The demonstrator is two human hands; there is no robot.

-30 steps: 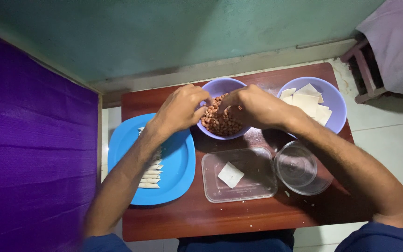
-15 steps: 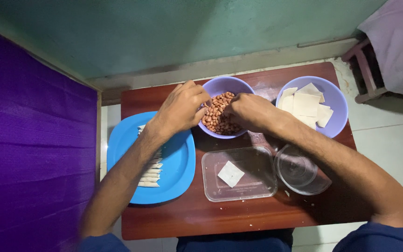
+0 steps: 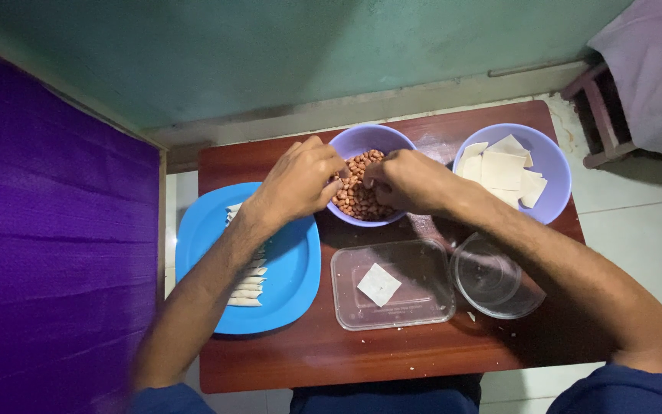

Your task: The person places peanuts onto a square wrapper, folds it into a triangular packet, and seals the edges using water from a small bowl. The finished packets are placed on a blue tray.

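While left hand (image 3: pixel 300 184) stays, right hand (image 3: pixel 408 182) seemingly dips into peanut bowl (image 3: pixel 362 142).

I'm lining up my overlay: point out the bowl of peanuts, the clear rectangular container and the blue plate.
bowl of peanuts (image 3: pixel 362 201), head view, on the peanuts between the hands.
clear rectangular container (image 3: pixel 423 276), head view, on its bare floor right of the white square.
blue plate (image 3: pixel 289 268), head view, on its bare right half.

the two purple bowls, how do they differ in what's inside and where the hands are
The middle purple bowl holds brown peanuts; the right purple bowl holds flat pale square wrappers. The left hand and right hand are both at the middle bowl; none touches the right bowl. Both are round, purple and upright on the wooden table.
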